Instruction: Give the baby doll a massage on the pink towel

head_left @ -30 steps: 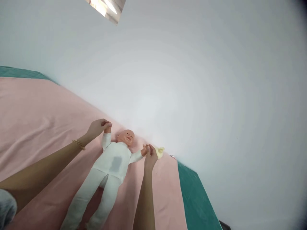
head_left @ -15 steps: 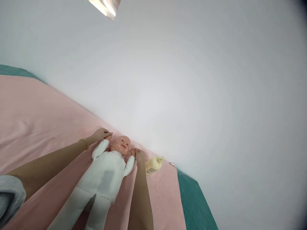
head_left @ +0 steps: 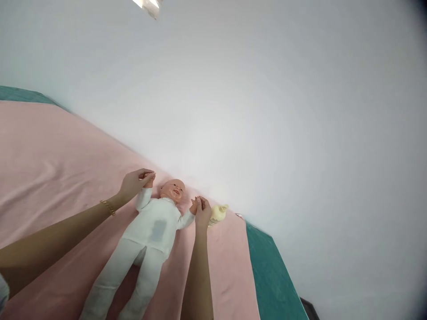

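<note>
A baby doll point(head_left: 151, 231) in a white one-piece suit lies on its back on a pink sheet point(head_left: 50, 178), head toward the white wall. My left hand point(head_left: 135, 181) is closed around the doll's raised hand beside its head. My right hand point(head_left: 202, 214) pinches the doll's other hand, held out to the side. A thin gold bracelet point(head_left: 107, 207) circles my left wrist. A pale yellow bottle point(head_left: 217, 214) lies on the sheet just beyond my right hand.
The pink sheet covers a teal mattress point(head_left: 273, 284) that shows along the right edge and at the far left. A plain white wall point(head_left: 267, 111) rises directly behind the doll's head. A lit fixture point(head_left: 148, 4) shows at the top edge.
The doll's arms, held close beside its head half a second ago, have spread outward again. My right hand moved right toward the bottle, and my left hand lifted slightly.
</note>
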Tool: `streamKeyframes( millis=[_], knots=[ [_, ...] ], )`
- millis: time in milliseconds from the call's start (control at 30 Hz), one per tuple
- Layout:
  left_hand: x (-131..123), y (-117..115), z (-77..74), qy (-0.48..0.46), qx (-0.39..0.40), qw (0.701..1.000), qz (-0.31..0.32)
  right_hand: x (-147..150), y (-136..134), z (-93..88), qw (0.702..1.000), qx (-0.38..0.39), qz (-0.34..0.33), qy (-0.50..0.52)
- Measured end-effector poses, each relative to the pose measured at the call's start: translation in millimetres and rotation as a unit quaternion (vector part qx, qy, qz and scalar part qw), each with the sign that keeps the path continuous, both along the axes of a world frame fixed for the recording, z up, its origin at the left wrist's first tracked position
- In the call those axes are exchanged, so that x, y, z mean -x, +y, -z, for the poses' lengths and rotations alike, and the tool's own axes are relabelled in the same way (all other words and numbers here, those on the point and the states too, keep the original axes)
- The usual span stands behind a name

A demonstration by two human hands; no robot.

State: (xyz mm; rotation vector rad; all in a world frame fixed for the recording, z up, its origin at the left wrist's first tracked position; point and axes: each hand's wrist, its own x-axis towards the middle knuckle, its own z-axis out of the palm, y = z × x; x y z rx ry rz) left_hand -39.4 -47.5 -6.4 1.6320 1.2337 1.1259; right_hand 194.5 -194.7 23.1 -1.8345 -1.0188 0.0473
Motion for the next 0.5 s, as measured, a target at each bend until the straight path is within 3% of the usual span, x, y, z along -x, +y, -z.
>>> streamKeyframes(
  millis=[100,267,500],
  knots=[
    [22,-33,-1.6,-0.055,-0.009,0.998,-0.013,9,-27,2.8,1.0,-0.012,-0.003,0.004],
    [60,-86,6.4,-0.023,0.0,0.998,-0.052,27,-88,15.5,0.999,-0.031,0.015,0.013],
    [96,-140,42.1,-0.03,0.058,0.995,-0.071,66,-154,66.2,0.994,-0.022,0.068,0.087]
  ],
)
